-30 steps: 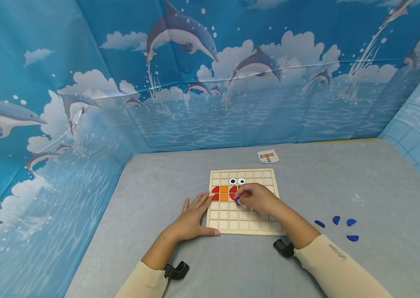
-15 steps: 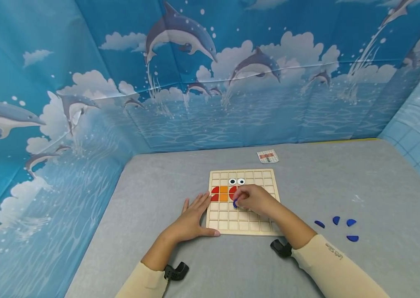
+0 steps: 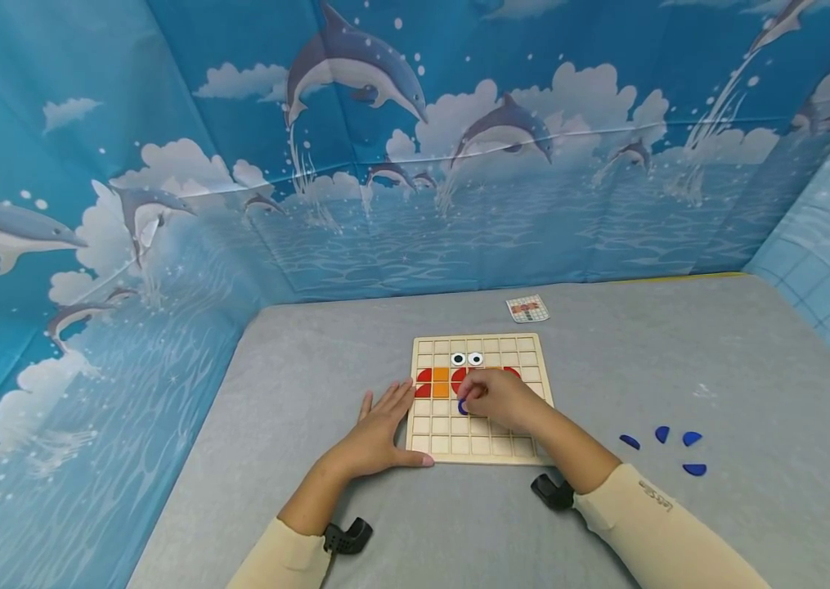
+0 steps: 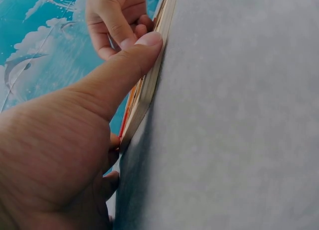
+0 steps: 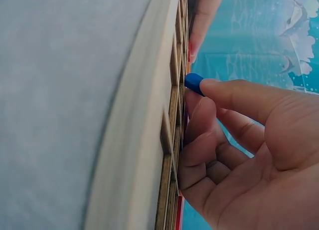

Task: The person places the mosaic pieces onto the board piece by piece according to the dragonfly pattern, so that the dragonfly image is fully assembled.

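A wooden grid board [image 3: 451, 446] lies on the grey table. My left hand [image 3: 374, 438] rests along its left side, fingers spread, with the thumb at the near left corner. Over the middle of the board, my right hand [image 3: 506, 399] pinches a small blue piece [image 5: 193, 84] between thumb and fingers, just below the red pieces. Whether that piece touches the grid is unclear. Red rounded pieces [image 3: 423, 376] and orange squares [image 3: 441, 383] form a band across the board, partly hidden by the right hand. Two round eye pieces [image 3: 467, 358] sit above them.
Several blue half-round pieces [image 3: 694, 469] lie on the table to the right of the board. Beyond the board's far edge is a small pattern card [image 3: 527, 308]. A dolphin-printed curtain [image 3: 415, 229] hangs behind the table and along the left.
My right hand has shifted slightly left and nearer with the blue piece, uncovering orange and red pieces on the right of the band. The left hand stays in place.
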Tool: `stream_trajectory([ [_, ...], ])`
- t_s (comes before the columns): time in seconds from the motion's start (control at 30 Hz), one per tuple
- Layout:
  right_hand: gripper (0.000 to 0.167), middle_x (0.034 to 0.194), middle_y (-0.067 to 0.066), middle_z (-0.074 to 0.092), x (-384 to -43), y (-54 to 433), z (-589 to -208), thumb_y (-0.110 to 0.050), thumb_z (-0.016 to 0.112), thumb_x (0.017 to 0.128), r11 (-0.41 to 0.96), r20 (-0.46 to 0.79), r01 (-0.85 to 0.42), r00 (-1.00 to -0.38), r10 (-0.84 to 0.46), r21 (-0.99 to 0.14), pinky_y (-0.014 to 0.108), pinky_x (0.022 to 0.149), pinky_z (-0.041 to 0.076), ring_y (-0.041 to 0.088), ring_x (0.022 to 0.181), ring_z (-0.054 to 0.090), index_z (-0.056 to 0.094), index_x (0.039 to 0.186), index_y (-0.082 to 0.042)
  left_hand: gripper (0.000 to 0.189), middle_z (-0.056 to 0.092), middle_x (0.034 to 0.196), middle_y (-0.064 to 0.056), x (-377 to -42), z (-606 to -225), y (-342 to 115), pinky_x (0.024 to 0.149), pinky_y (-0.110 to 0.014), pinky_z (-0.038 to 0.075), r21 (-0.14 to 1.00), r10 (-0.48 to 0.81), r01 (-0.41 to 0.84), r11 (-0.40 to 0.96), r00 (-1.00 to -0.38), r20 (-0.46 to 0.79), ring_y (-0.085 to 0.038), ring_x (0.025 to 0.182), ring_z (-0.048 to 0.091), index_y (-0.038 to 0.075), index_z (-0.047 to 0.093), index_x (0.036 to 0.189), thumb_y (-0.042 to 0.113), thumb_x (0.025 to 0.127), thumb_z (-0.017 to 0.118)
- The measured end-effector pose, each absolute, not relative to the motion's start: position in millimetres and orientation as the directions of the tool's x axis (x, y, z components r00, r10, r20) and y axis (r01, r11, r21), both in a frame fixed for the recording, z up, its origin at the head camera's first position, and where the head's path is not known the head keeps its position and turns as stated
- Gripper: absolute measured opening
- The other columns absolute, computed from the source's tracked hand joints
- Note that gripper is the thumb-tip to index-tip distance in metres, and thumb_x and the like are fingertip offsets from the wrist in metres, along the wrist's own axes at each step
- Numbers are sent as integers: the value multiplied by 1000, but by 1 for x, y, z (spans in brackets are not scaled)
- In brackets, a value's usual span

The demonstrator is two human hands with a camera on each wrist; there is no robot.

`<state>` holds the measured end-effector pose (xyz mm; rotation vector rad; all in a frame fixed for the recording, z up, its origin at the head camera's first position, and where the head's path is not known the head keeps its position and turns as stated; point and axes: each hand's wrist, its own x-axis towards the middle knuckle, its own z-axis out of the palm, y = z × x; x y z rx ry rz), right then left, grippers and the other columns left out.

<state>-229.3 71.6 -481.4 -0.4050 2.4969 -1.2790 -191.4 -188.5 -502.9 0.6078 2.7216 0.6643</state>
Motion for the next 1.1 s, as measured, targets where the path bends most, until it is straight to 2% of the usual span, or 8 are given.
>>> stream_trajectory([
  [0.5, 6, 79, -2, 63, -229, 68, -488, -10, 72, 90, 640, -96, -189, -919, -383, -745, 29, 69, 47, 14, 72, 55, 72, 90, -16, 118, 9, 172, 3, -190, -504, -189, 125, -61, -6, 493, 462, 338, 802, -874, -153, -24, 160, 5, 15, 17, 164, 66, 77, 78],
  [0.83, 16, 75, -3, 60, -230, 69, -490, -4, 66, 89, 657, -73, -227, -915, -397, -719, 29, 68, 46, 14, 71, 54, 70, 83, -18, 118, 8, 172, 4, -192, -504, -189, 125, -60, -7, 491, 463, 340, 802, -873, -153, -21, 160, 4, 15, 16, 164, 65, 77, 78],
  [1.1, 8, 80, -2, 61, -231, 72, -487, -9, 69, 91, 619, -90, -190, -916, -391, -762, 28, 68, 45, 14, 72, 54, 72, 92, -17, 118, 9, 172, 4, -192, -506, -189, 125, -60, -6, 490, 461, 338, 804, -874, -154, -22, 160, 5, 15, 17, 164, 65, 77, 78],
])
